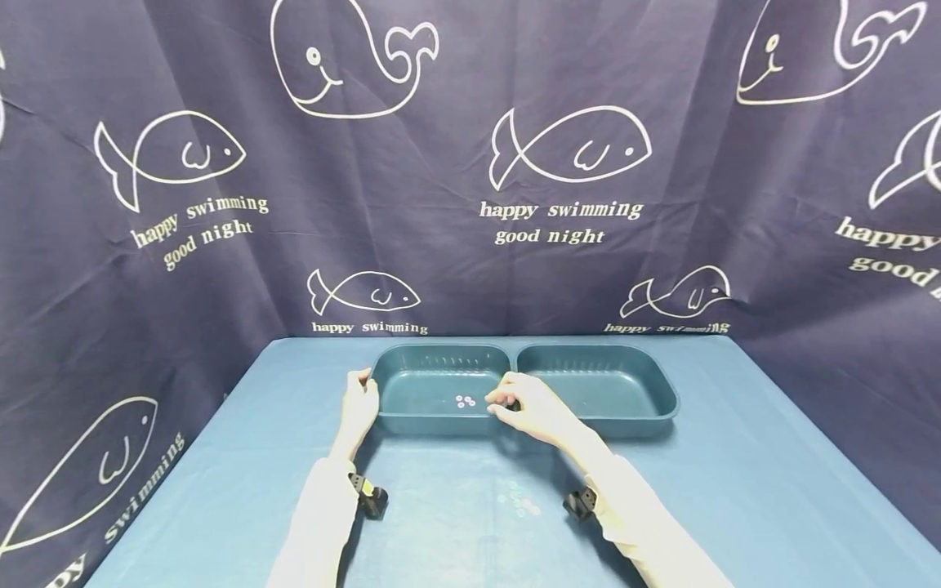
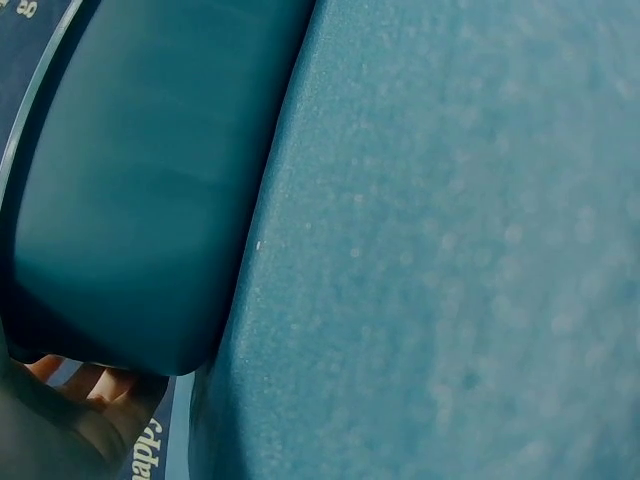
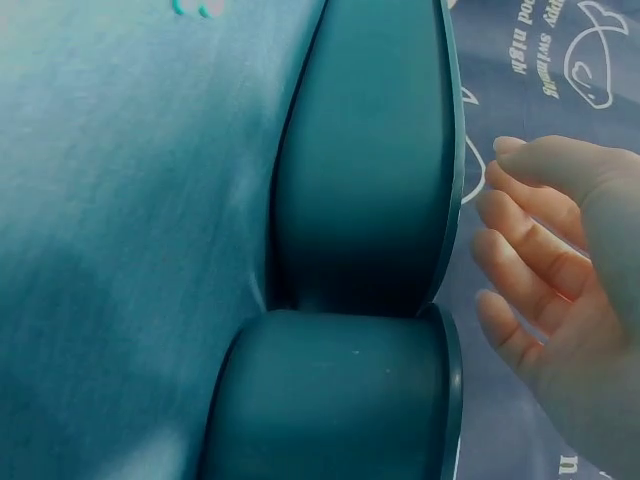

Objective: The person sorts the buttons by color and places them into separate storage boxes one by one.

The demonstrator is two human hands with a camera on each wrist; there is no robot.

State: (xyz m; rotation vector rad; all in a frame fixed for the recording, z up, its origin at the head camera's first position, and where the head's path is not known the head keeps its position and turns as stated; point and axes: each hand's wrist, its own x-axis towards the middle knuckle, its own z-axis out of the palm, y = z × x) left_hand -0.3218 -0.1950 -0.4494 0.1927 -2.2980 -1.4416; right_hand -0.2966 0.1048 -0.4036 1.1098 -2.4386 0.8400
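Two dark teal trays stand end to end on the table. At the outer end of the left tray (image 1: 441, 425), my left hand (image 1: 360, 400) grips the wall with bent fingers (image 2: 108, 385); part of that hand is hidden. Several small pink ring-like pieces (image 1: 465, 402) lie on this tray's floor. Over its right end hovers my right hand (image 1: 532, 407), fingers loosely curled and the thumb close to the index finger. Nothing shows between those fingertips. The right tray (image 1: 625, 425) adjoins the left one.
Several small pale pieces (image 1: 520, 500), some teal, lie on the blue tablecloth (image 1: 434, 514) between my forearms. A dark blue curtain (image 1: 456, 269) with fish drawings hangs behind the trays and along both sides.
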